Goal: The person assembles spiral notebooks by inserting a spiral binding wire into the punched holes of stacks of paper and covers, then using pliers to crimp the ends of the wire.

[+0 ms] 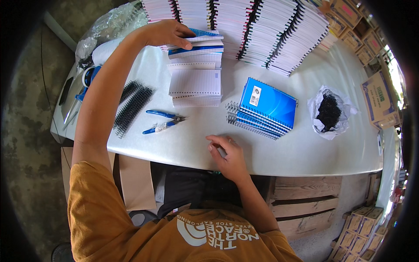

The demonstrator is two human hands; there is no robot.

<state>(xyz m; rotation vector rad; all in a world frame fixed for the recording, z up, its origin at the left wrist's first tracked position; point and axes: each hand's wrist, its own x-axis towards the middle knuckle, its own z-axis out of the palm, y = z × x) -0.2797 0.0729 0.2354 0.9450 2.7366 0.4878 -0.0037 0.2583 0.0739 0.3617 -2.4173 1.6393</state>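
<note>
My left hand point(168, 34) reaches across to the far end of a stack of unbound notebooks point(195, 83). Its fingers and thumb close on a blue-covered notebook point(201, 33) at the top of that stack. Lined pages with punched edges show lower down. My right hand point(229, 157) hovers at the table's near edge, loosely curled, a gap between thumb and forefinger and nothing visible in it. Blue-handled cutting pliers point(163, 122) lie between the stack and black spiral coils point(133, 109). To the right sits a pile of blue spiral notebooks point(267, 107), with coil ends sticking out leftward.
Tall rows of wire-bound books point(227, 26) line the table's point(187, 153) far side. A white bag of black coil scraps point(329, 111) stands at the right. Clear plastic wrap point(109, 30) and a blue tape dispenser point(89, 76) lie left. Cardboard boxes point(379, 100) stand beyond the right edge.
</note>
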